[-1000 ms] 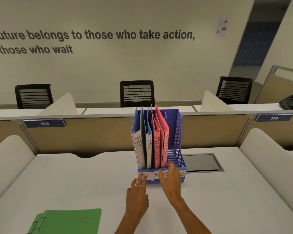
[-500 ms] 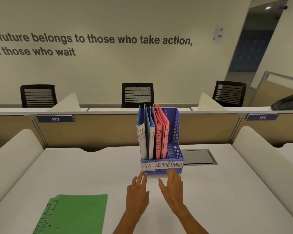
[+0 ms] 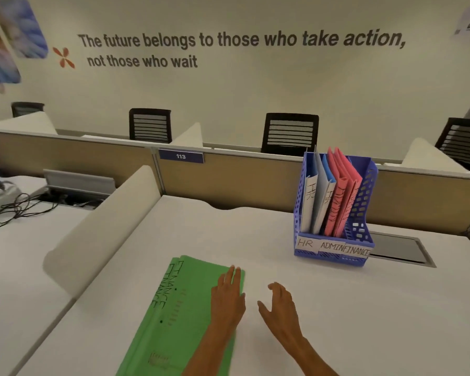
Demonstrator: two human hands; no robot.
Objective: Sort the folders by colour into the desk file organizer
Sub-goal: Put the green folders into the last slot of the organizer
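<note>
Folders (image 3: 185, 308), green, lie at lower centre of frame. Left hand (image 3: 228, 297) rests flat on their right edge; right hand (image 3: 280, 305) hovers open, empty. Grip that edge and stand them upright in the FINANCE slot of the organizer (image 3: 364, 196).

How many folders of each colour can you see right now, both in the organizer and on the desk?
Blue folders: 2, standing in the organizer
Pink folders: 2, standing in the organizer
Green folders: 2, stacked flat on the desk
Total: 6
</note>
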